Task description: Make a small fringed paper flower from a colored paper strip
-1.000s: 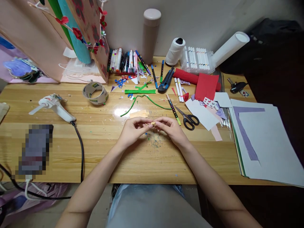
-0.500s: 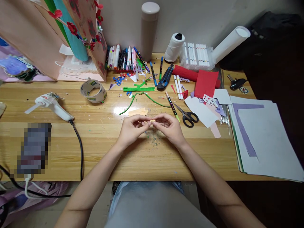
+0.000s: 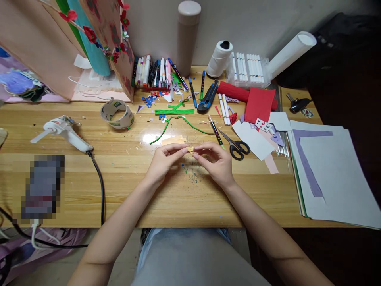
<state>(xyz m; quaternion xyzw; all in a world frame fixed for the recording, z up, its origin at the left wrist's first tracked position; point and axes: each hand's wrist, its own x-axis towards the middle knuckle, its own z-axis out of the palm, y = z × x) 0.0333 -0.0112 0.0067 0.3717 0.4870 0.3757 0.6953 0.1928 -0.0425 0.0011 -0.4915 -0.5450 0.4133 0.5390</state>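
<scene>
A small pale-yellow fringed paper piece (image 3: pixel 189 149) is held between my two hands above the table. My left hand (image 3: pixel 165 159) pinches its left side with thumb and fingers. On its right side, the fingertips of my right hand (image 3: pixel 215 162) close around the edge. Just behind my left hand lies a pale-orange paper strip (image 3: pixel 173 140). Beyond it a thin green stem (image 3: pixel 163 132) bends over the wood, with a green crepe strip (image 3: pixel 174 112) farther back. Black scissors (image 3: pixel 238 150) rest to the right of my right hand.
Table (image 3: pixel 190 202) with paper scraps; tape roll (image 3: pixel 117 114) and white glue gun (image 3: pixel 68 133) at left; utility knife (image 3: pixel 208 97), red crepe paper (image 3: pixel 259 104) and white thread spool (image 3: pixel 219 59) behind; paper stack (image 3: pixel 333 174) at right; markers (image 3: pixel 151 72) at back.
The yellow piece now shows more of its fringed strands between my fingers. My right thumb and fingers have spread a little apart and shifted slightly right.
</scene>
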